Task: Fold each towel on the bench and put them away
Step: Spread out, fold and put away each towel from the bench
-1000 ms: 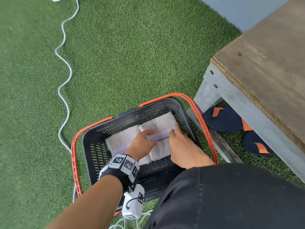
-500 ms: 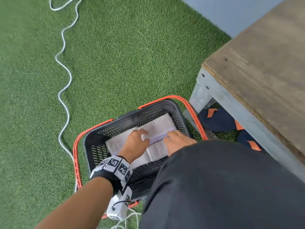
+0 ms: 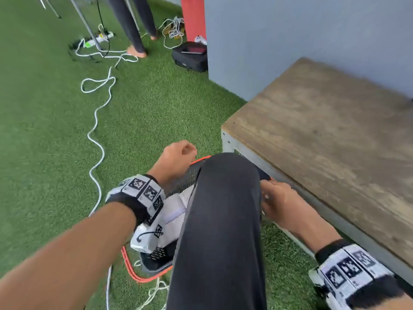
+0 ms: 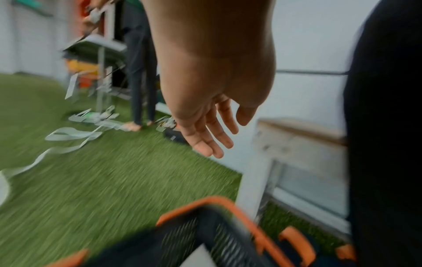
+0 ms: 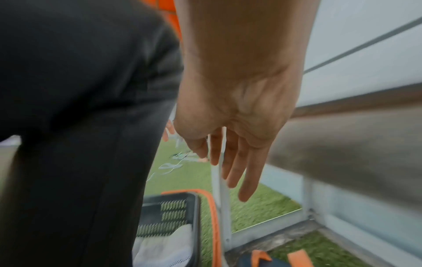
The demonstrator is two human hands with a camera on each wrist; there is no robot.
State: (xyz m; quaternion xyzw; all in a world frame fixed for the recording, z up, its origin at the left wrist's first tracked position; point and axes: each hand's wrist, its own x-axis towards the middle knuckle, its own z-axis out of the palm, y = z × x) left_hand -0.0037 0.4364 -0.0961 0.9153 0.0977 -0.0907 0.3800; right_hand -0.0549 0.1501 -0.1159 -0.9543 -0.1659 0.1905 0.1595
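A folded white towel (image 3: 176,211) lies in the black basket (image 3: 183,177) with orange handles on the grass, partly hidden by my dark trouser leg. The towel (image 5: 164,247) and basket (image 5: 173,209) also show low in the right wrist view. My left hand (image 3: 178,155) hangs above the basket's far rim, fingers relaxed and holding nothing (image 4: 212,137). My right hand (image 3: 277,202) is lifted beside my knee, between the basket and the bench, fingers straight and holding nothing (image 5: 230,166). The wooden bench top (image 3: 324,139) bears no towel.
A white cable (image 3: 98,135) snakes across the grass to the left. Another person's legs (image 3: 134,25), a power strip (image 3: 98,39) and a black case (image 3: 190,55) stand far off. Blue and orange slippers (image 5: 274,258) lie under the bench. A grey wall (image 3: 290,36) rises behind.
Both hands have let go of the towel and risen out of the basket. My view has swung upward, and my leg now covers most of the basket.
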